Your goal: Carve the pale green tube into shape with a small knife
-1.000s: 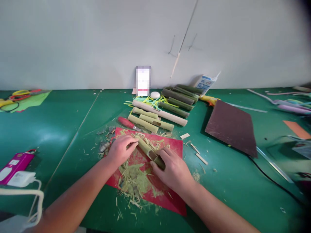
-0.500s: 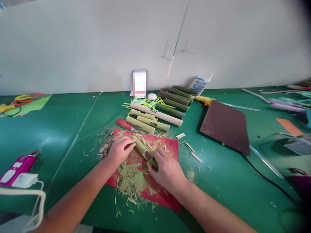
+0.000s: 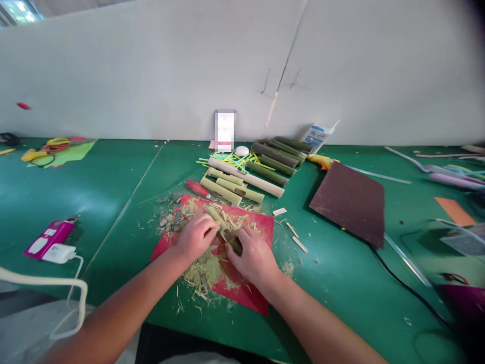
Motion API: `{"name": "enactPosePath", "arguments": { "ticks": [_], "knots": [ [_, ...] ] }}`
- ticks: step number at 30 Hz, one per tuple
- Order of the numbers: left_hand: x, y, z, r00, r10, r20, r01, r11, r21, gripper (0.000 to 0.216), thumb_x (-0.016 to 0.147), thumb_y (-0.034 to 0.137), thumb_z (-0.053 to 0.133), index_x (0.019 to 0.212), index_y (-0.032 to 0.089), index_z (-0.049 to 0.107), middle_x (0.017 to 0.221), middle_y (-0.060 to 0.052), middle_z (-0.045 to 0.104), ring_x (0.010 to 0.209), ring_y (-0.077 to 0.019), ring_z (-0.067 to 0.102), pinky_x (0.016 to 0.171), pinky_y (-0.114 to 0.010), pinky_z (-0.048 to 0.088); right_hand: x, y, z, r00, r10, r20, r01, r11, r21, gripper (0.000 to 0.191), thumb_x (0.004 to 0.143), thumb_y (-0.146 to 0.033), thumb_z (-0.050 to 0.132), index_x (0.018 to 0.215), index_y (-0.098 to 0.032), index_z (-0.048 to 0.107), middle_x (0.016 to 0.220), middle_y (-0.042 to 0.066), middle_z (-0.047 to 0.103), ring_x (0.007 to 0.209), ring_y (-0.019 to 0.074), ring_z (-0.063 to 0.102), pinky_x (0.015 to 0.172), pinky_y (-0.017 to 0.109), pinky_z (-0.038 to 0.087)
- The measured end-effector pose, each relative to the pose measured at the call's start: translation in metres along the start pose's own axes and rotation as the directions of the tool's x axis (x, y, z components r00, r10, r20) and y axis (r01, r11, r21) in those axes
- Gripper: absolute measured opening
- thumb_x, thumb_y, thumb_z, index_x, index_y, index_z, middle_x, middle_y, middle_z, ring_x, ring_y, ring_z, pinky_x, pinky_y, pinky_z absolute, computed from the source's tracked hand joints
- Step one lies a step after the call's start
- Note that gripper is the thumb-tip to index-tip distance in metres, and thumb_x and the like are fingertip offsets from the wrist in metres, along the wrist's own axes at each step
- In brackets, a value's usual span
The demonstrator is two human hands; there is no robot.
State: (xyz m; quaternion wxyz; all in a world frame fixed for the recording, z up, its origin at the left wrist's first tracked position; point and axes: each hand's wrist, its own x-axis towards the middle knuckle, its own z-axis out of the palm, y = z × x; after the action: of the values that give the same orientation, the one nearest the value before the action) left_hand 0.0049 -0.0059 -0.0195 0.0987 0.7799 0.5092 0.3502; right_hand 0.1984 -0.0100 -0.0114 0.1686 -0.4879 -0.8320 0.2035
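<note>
A green table carries a red sheet strewn with shavings. On it lies a bamboo piece. The right hand has its fingers curled tight on its near end; the left hand clamps its middle.

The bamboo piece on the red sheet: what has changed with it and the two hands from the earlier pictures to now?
The left hand has slid along the bamboo piece toward the right hand, so the two hands are now closer together. Both keep their grip on it; nothing was let go. The camera view shifted a little. The red sheet, the shavings, the red-handled knife and the row of bamboo sticks stayed in place.
</note>
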Motion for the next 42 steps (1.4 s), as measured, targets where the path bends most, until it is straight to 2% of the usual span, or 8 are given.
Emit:
{"name": "enactPosePath", "arguments": {
  "ticks": [2, 6, 10, 14, 19, 35, 39, 42],
  "knots": [
    [0.0, 0.002, 0.001, 0.999, 0.028, 0.038, -0.028, 1.0, 0.001, 0.014, 0.088, 0.019, 0.05, 0.077, 0.016, 0.059, 0.075, -0.004, 0.059, 0.074, -0.0148, 0.055, 0.07, -0.028, 0.045, 0.0, 0.0, 0.0, 1.0, -0.002, -0.006, 0.002, 1.0, -0.005, 0.015, 0.08, -0.03, 0.05, 0.088, -0.018, 0.055, 0.087, 0.005, 0.057, 0.076, 0.0171, 0.055, 0.065, 0.027, 0.04],
    [0.003, -0.003, -0.001, 1.0, 0.014, -0.02, -0.014, 0.999, 0.035, 0.017, 0.088, 0.019, 0.048, 0.076, 0.016, 0.059, 0.074, -0.005, 0.058, 0.072, -0.015, 0.054, 0.069, -0.029, 0.044, 0.0, -0.002, 0.0, 1.0, 0.012, -0.018, -0.012, 1.0, -0.018, 0.015, 0.08, -0.031, 0.05, 0.086, -0.018, 0.054, 0.087, 0.005, 0.057, 0.075, 0.0166, 0.055, 0.064, 0.026, 0.039],
    [0.006, -0.006, -0.003, 0.997, 0.048, 0.054, -0.049, 0.998, 0.031, 0.016, 0.088, 0.019, 0.049, 0.077, 0.016, 0.06, 0.075, -0.005, 0.059, 0.074, -0.0148, 0.055, 0.07, -0.028, 0.044, 0.001, -0.003, 0.0, 1.0, 0.022, -0.015, -0.023, 0.999, -0.035, 0.014, 0.08, -0.032, 0.051, 0.084, -0.019, 0.053, 0.086, 0.004, 0.057, 0.074, 0.016, 0.055, 0.061, 0.026, 0.037],
    [0.009, -0.011, -0.005, 0.999, 0.0, -0.043, 0.003, 0.998, 0.066, 0.021, 0.089, 0.019, 0.046, 0.071, 0.015, 0.058, 0.071, -0.005, 0.057, 0.07, -0.0151, 0.053, 0.068, -0.028, 0.043, 0.001, -0.004, 0.001, 0.999, 0.027, -0.025, -0.028, 0.999, -0.046, 0.014, 0.08, -0.033, 0.051, 0.086, -0.02, 0.052, 0.087, 0.003, 0.056, 0.074, 0.0152, 0.055, 0.062, 0.025, 0.037],
    [0.009, -0.016, -0.006, 1.0, 0.012, 0.006, -0.013, 0.996, 0.083, 0.019, 0.088, 0.019, 0.048, 0.072, 0.016, 0.057, 0.071, -0.004, 0.056, 0.071, -0.015, 0.053, 0.07, -0.028, 0.043, 0.001, -0.007, 0.004, 1.0, 0.014, -0.028, -0.016, 0.997, -0.08, 0.012, 0.079, -0.03, 0.052, 0.086, -0.019, 0.051, 0.087, 0.003, 0.055, 0.076, 0.0162, 0.055, 0.061, 0.026, 0.037],
    [0.013, -0.017, -0.005, 1.0, 0.005, -0.011, -0.004, 0.997, 0.08, 0.012, 0.085, 0.017, 0.05, 0.077, 0.017, 0.059, 0.076, -0.004, 0.059, 0.075, -0.0161, 0.055, 0.072, -0.029, 0.045, 0.003, -0.013, -0.003, 0.998, 0.052, 0.038, -0.043, 0.978, -0.203, 0.014, 0.081, -0.032, 0.049, 0.087, -0.019, 0.051, 0.091, 0.004, 0.056, 0.074, 0.0168, 0.056, 0.055, 0.027, 0.033],
    [0.015, -0.02, -0.013, 0.998, -0.034, -0.053, 0.037, 0.998, 0.06, 0.01, 0.085, 0.018, 0.05, 0.082, 0.017, 0.06, 0.078, -0.005, 0.06, 0.075, -0.016, 0.056, 0.071, -0.028, 0.045, 0.004, -0.017, -0.007, 0.997, 0.049, 0.063, -0.033, 0.971, -0.237, 0.014, 0.082, -0.032, 0.048, 0.087, -0.019, 0.052, 0.091, 0.005, 0.057, 0.079, 0.0177, 0.055, 0.058, 0.027, 0.035],
    [0.019, -0.024, -0.022, 0.987, -0.111, -0.114, 0.111, 0.994, -0.012, 0.011, 0.085, 0.022, 0.051, 0.083, 0.016, 0.061, 0.08, -0.004, 0.062, 0.073, -0.0145, 0.057, 0.07, -0.026, 0.045, 0.005, -0.02, -0.009, 0.998, 0.022, 0.059, -0.005, 0.963, -0.271, 0.014, 0.081, -0.03, 0.048, 0.086, -0.018, 0.053, 0.09, 0.007, 0.057, 0.084, 0.0201, 0.053, 0.067, 0.03, 0.038]
  ]
}}
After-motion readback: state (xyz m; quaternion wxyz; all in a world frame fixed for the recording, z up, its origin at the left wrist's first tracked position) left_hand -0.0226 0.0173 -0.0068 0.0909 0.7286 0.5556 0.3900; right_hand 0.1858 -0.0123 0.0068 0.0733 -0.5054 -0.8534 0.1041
